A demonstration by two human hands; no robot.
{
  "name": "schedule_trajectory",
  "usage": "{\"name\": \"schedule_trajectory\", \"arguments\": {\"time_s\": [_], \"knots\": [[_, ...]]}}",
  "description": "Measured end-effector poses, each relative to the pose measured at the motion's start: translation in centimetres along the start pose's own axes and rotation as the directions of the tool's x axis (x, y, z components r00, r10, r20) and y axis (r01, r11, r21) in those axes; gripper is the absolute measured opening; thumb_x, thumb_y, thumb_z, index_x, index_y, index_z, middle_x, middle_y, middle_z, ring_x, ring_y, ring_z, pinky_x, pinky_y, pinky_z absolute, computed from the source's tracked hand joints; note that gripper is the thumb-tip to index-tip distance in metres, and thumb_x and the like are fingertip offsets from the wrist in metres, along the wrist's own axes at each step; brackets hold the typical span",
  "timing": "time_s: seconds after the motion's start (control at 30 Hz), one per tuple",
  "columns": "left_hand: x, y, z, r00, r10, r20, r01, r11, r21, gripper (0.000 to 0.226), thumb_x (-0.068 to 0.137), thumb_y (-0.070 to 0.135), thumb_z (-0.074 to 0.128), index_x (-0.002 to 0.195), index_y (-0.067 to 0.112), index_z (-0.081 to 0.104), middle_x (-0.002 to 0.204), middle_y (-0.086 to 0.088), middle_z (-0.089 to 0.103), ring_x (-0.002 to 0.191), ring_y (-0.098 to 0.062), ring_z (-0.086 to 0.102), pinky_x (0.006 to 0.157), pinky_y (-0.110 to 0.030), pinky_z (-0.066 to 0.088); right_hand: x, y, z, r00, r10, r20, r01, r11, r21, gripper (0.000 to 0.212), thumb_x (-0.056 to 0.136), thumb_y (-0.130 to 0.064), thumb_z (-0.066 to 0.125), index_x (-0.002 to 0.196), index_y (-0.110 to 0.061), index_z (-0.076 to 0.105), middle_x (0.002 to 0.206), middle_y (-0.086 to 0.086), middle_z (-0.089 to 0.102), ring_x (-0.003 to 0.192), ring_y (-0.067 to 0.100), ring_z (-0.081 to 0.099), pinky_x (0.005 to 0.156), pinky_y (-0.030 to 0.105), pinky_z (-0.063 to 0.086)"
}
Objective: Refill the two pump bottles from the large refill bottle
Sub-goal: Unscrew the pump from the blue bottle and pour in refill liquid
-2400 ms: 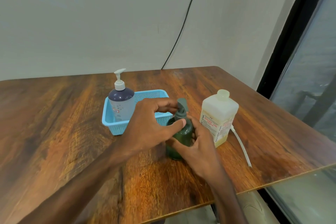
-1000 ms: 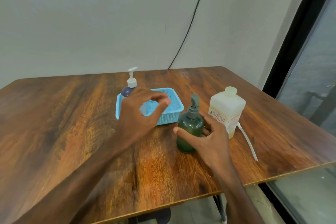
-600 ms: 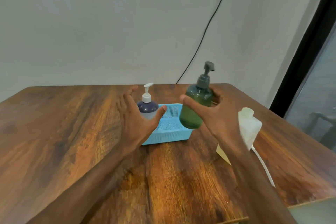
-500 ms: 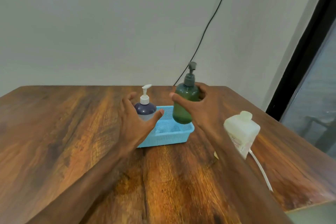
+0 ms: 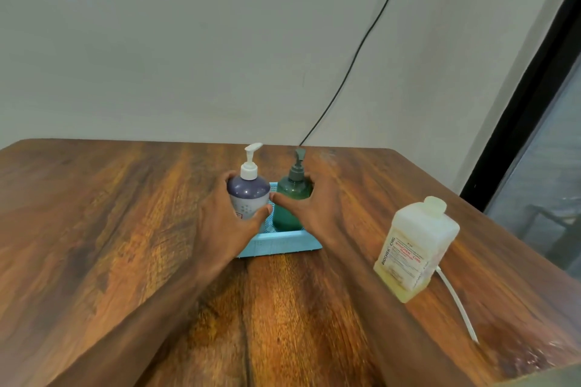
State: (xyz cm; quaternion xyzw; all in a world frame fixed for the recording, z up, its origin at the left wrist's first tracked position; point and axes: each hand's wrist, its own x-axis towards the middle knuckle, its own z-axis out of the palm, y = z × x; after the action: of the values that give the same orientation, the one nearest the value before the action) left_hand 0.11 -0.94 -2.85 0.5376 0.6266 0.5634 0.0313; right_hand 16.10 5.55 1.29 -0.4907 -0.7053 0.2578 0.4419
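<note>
Head view: I have one pump bottle in each hand, both standing in the basket.

My left hand (image 5: 220, 226) is curled round the purple pump bottle (image 5: 250, 198), thumb across its front. My right hand (image 5: 317, 214) wraps the green pump bottle (image 5: 290, 201) just beside it. Both bottles are upright, pumps on, inside the blue basket (image 5: 279, 243) near the middle of the bench (image 5: 94, 229). The refill bottle (image 5: 415, 248) stands capped, well apart to the right, with a white tube (image 5: 456, 302) lying behind it. A black cable (image 5: 355, 63) runs down the wall.
</note>
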Motion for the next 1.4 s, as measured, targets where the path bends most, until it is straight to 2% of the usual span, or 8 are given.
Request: {"name": "schedule_trajectory", "arguments": {"time_s": [0.2,0.33,0.5,0.7,0.8,0.97,1.23,1.4], "knots": [[-0.2,1.7,-1.2,0.999,0.031,-0.042,-0.035,0.996,-0.079,0.091,0.067,0.055,0.087,0.142,0.02,0.05,0.131,0.016,0.055,0.116,-0.006,0.057,0.091,-0.009,0.043,-0.8,-0.2,-0.6,0.999,-0.004,0.046,0.003,1.0,0.019,0.063,0.07,-0.041,0.092,0.12,-0.02,0.061,0.11,-0.008,0.066,0.098,0.007,0.062,0.087,0.025,0.053],[-0.3,3.6,-2.4,0.99,0.1,-0.102,-0.112,0.987,-0.116,0.088,0.066,0.053,0.089,0.139,0.017,0.053,0.135,0.006,0.063,0.115,-0.008,0.062,0.092,-0.017,0.054,-2.2,0.1,-2.2,0.999,-0.014,0.05,0.013,1.0,0.02,0.07,0.074,-0.043,0.089,0.132,-0.023,0.056,0.13,-0.004,0.064,0.114,0.01,0.061,0.099,0.032,0.053],[-1.4,7.1,-3.8,0.973,0.189,-0.136,-0.207,0.968,-0.142,0.088,0.064,0.056,0.089,0.134,0.016,0.055,0.126,0.014,0.062,0.109,0.013,0.058,0.087,-0.006,0.048,-5.6,-0.4,-5.4,0.998,-0.049,-0.035,0.052,0.995,0.09,0.057,0.08,-0.045,0.083,0.129,-0.029,0.059,0.13,-0.01,0.064,0.117,0.007,0.061,0.098,0.028,0.055],[-5.3,11.8,-3.3,0.979,0.195,0.056,-0.179,0.961,-0.208,0.087,0.059,0.062,0.09,0.13,0.025,0.057,0.121,0.025,0.063,0.11,0.011,0.06,0.087,-0.005,0.047,-8.9,-1.2,-9.8,0.997,-0.041,-0.064,0.056,0.963,0.265,0.027,0.089,-0.028,0.077,0.116,-0.025,0.072,0.11,-0.016,0.074,0.1,-0.005,0.069,0.082,0.013,0.057],[-7.4,12.4,-1.7,0.969,0.186,0.161,-0.145,0.962,-0.233,0.085,0.057,0.061,0.09,0.13,0.033,0.054,0.12,0.03,0.061,0.111,0.015,0.057,0.085,-0.002,0.045,-10.5,-1.0,-11.8,0.999,-0.002,-0.043,0.017,0.936,0.353,0.017,0.096,-0.021,0.068,0.11,-0.027,0.074,0.104,-0.018,0.075,0.099,-0.005,0.069,0.084,0.019,0.059],[-9.7,11.4,0.5,0.939,0.18,0.293,-0.148,0.98,-0.13,0.088,0.058,0.069,0.089,0.133,0.044,0.049,0.119,0.032,0.06,0.11,0.009,0.059,0.085,-0.009,0.05,-12.5,-0.8,-13.5,1.0,-0.019,0.003,0.016,0.905,0.425,0.023,0.105,-0.021,0.053,0.114,-0.025,0.074,0.111,-0.011,0.076,0.108,0.003,0.069,0.091,0.025,0.059],[-9.1,10.4,0.6,0.9,0.296,0.321,-0.269,0.955,-0.128,0.067,0.064,0.048,0.092,0.124,0.036,0.064,0.108,0.019,0.068,0.103,-0.005,0.066,0.08,-0.023,0.054,-13.0,-1.3,-12.5,0.987,-0.132,0.089,0.101,0.95,0.297,0.034,0.083,-0.028,0.083,0.115,-0.025,0.073,0.109,-0.017,0.074,0.103,-0.002,0.069,0.081,0.011,0.054],[-8.5,9.8,0.3,0.847,0.368,0.384,-0.338,0.93,-0.146,0.059,0.065,0.046,0.093,0.113,0.034,0.062,0.101,0.018,0.063,0.096,-0.009,0.066,0.076,-0.024,0.052,-12.2,-1.5,-10.9,0.99,-0.143,0.003,0.139,0.963,0.23,0.037,0.071,-0.036,0.092,0.1,-0.025,0.072,0.098,-0.016,0.074,0.097,0.004,0.072,0.078,0.02,0.06]]}}
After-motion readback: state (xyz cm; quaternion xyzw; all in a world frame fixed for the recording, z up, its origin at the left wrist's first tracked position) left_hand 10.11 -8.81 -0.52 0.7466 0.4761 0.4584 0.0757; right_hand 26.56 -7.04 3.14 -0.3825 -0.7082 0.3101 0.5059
